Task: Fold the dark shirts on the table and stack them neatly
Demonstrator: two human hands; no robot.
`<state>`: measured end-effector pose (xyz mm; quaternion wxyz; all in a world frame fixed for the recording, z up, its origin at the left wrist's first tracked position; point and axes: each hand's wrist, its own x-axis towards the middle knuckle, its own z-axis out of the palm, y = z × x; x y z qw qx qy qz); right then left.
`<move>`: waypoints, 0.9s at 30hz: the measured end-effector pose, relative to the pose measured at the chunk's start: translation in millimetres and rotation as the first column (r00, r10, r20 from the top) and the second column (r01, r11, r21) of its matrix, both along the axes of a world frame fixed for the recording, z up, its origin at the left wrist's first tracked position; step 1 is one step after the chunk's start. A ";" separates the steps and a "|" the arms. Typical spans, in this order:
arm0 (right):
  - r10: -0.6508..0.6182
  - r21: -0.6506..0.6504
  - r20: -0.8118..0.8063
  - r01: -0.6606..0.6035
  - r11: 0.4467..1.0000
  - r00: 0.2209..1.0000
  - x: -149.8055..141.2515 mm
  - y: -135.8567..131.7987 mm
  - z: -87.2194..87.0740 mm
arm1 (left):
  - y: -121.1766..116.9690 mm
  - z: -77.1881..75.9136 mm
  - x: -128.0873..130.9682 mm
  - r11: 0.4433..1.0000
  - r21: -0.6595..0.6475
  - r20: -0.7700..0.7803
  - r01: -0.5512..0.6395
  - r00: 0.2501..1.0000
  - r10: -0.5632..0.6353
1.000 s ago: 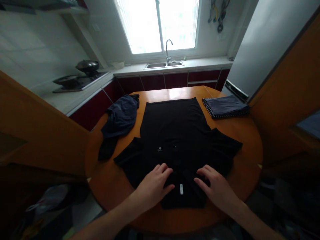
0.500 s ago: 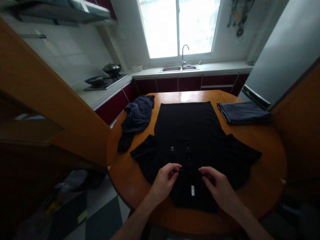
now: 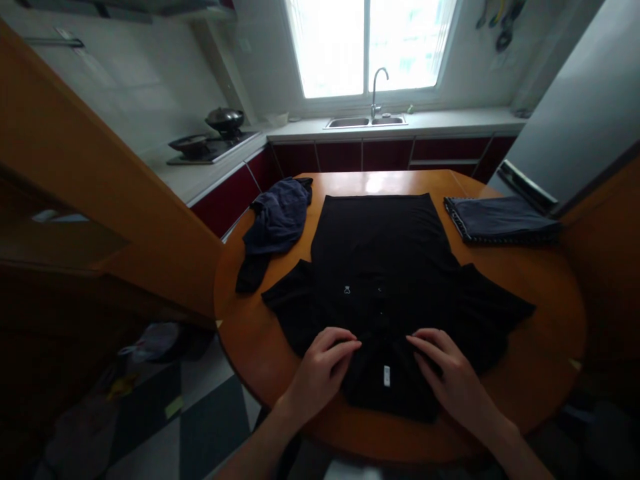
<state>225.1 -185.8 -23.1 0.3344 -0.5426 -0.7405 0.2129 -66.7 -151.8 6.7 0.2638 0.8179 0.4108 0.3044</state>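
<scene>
- One flat black, short-sleeved fabric shirt
- My left hand: fingertips pinched together on its collar
- My right hand: fingers slightly parted, hold unclear

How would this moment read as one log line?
black polo shirt: spread on wooden table; left hand: at collar; right hand: at collar's other side; folded clothes: far right

Daylight reached you from the window ahead, its panes burned almost to white. A pale glare lay across the far edge of your table. Nearer you, the light was dim: the black shirt showed few folds, and both lower corners sank into murk. Wide-angle distortion tilted the fridge outward; fine detail looked soft.
</scene>
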 end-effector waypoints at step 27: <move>0.284 0.172 0.167 -0.312 0.934 0.944 39.1 -29.5 1.3 | -4.2 -3.8 -18.4 0.870 0.300 -0.209 0.390 0.917 -0.339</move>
